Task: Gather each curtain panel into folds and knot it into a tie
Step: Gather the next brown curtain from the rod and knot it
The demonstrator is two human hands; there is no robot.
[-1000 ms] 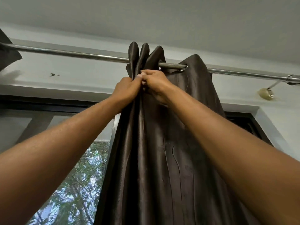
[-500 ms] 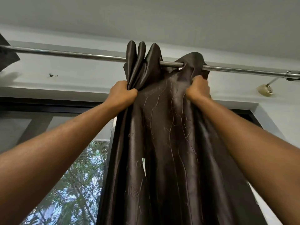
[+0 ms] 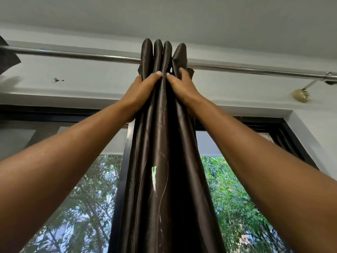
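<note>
A dark brown satin curtain panel [image 3: 164, 161] hangs from a steel rod [image 3: 73, 54] and is bunched into several tight upright folds at the top. My left hand [image 3: 141, 90] presses the folds from the left just below the rod. My right hand [image 3: 182, 86] squeezes them from the right, thumb tips almost meeting across the middle fold. A small pale tear or mark shows lower on the panel. A corner of another dark curtain panel [image 3: 7, 59] shows at the far left edge.
The rod's bracket [image 3: 300, 93] is fixed to the white wall at the right. A black-framed window [image 3: 291, 136] with a mesh screen lies behind the curtain, with green trees outside. The ceiling is close above.
My right hand has slid the last fold left along the rod, and the spread panel is now pressed into one narrow bundle between both hands. The window at the right is uncovered.
</note>
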